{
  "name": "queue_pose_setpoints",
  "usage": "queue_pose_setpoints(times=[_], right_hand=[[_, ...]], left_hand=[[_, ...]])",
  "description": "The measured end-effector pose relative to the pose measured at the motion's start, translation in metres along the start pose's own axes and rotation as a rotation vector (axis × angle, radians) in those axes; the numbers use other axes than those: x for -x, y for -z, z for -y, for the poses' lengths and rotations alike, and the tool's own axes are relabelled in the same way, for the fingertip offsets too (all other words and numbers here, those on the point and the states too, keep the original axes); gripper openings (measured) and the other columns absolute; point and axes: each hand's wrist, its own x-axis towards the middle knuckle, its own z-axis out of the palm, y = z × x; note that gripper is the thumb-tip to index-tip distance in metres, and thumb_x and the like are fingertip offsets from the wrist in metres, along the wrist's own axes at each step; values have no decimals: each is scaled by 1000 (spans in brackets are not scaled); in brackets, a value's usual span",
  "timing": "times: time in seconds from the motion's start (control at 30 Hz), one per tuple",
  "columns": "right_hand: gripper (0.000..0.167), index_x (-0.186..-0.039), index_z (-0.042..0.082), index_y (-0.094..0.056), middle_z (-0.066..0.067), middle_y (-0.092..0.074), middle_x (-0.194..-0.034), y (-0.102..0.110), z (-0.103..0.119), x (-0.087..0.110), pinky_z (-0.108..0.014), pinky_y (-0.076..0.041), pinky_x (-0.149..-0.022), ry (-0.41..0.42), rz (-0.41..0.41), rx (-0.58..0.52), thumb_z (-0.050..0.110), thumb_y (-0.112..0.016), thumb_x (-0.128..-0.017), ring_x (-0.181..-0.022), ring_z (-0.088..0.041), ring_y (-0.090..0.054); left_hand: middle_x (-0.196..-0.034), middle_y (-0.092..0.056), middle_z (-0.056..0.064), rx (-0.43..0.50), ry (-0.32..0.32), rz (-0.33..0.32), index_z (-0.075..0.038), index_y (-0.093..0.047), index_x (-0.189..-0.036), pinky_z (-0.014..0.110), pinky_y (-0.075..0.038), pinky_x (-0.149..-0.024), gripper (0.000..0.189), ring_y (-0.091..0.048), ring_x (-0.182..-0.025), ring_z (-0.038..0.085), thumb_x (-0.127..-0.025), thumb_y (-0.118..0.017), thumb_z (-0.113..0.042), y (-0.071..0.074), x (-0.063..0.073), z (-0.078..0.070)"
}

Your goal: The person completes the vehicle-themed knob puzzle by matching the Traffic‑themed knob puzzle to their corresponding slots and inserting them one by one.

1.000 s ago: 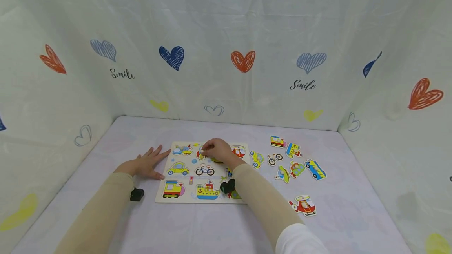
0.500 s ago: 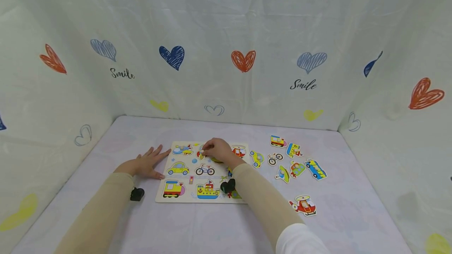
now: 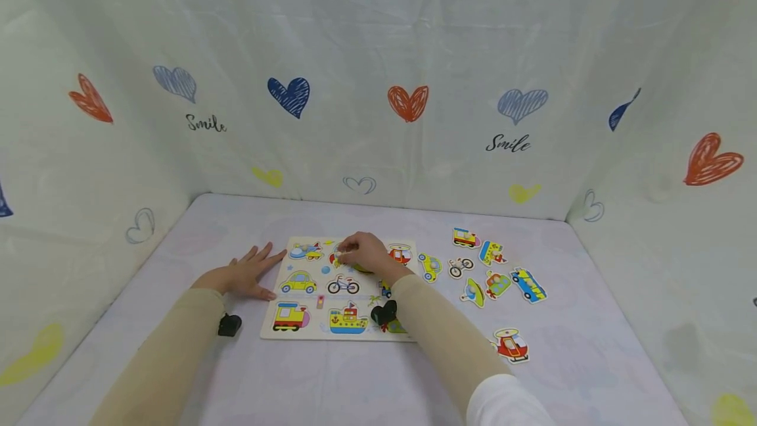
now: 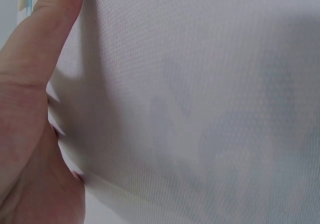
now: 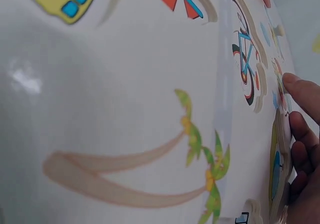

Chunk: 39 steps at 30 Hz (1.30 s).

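A pale puzzle board (image 3: 318, 329) printed with vehicles lies on the table. Over its top row my right hand (image 3: 368, 255) pinches a small red and yellow puzzle piece (image 3: 334, 258), mostly covered by the fingers. In the right wrist view, the thumb and curled fingers (image 5: 302, 91) are close over the board's far side, beyond the bicycle slot (image 5: 245, 59). An airplane piece (image 3: 305, 251) sits at the top left corner. My left hand (image 3: 241, 276) rests on the table with fingers spread, thumb and fingertips at the board's left edge.
Loose pieces lie right of the board: a car (image 3: 430, 267), a bicycle (image 3: 460, 267), a train (image 3: 466, 237), a ship (image 3: 492, 252), a bus (image 3: 529, 284) and others. A red helicopter piece (image 3: 511, 346) lies nearer, partly behind the right sleeve (image 3: 449, 334). Printed curtains stand around the table.
The piece under my right fingers has turned slightly. My right forearm has shifted a little to the right, now covering the helicopter piece's tail. The left hand has stayed in place.
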Motion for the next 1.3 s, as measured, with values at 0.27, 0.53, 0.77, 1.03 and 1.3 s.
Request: queue_pose_setpoints(times=[0.27, 0.53, 0.77, 1.03, 1.3], right_hand=[[28, -112, 18, -72, 6, -59, -95, 3, -3, 6, -28, -45, -79, 4, 6, -92, 27, -76, -86, -88, -14, -52], [27, -117, 14, -70, 4, -61, -95, 14, 0, 15, -26, -45, -70, 45, 0, -160, 20, -72, -91, -84, -16, -51], [28, -117, 11, -70, 3, -62, -96, 29, 3, 25, -25, -46, -68, 52, -37, -187, 20, -72, -91, -87, -17, -53], [27, -116, 12, -70, 4, -63, -98, 39, -6, 42, -29, -46, -73, 42, -27, -168, 19, -73, -90, -89, -18, -53], [28, -115, 11, -70, 3, -64, -98, 55, -18, 61, -30, -47, -75, 51, -40, -155, 19, -74, -88, -88, -17, -54]], left_hand=[[-156, -2, 32, -5, -9, -11, -10, -20, -154, 79, -4, -100, 106, 1, -138, 59, -75, -79, -49, -2, -2, 0], [-156, -2, 32, -6, -16, -10, -10, -20, -154, 79, -4, -100, 105, 1, -138, 59, -76, -78, -49, -3, -2, 1], [-156, -1, 32, -3, -9, -9, -10, -19, -155, 79, -4, -100, 105, 2, -138, 58, -77, -78, -48, -1, 0, -2], [-156, 0, 32, -3, -1, -1, -10, -19, -155, 78, -4, -101, 106, 3, -139, 58, -76, -78, -49, 0, -1, -3], [-156, 0, 32, 17, -25, 2, -10, -19, -154, 79, -2, -100, 106, 3, -138, 58, -76, -78, -50, 0, -1, -1]])
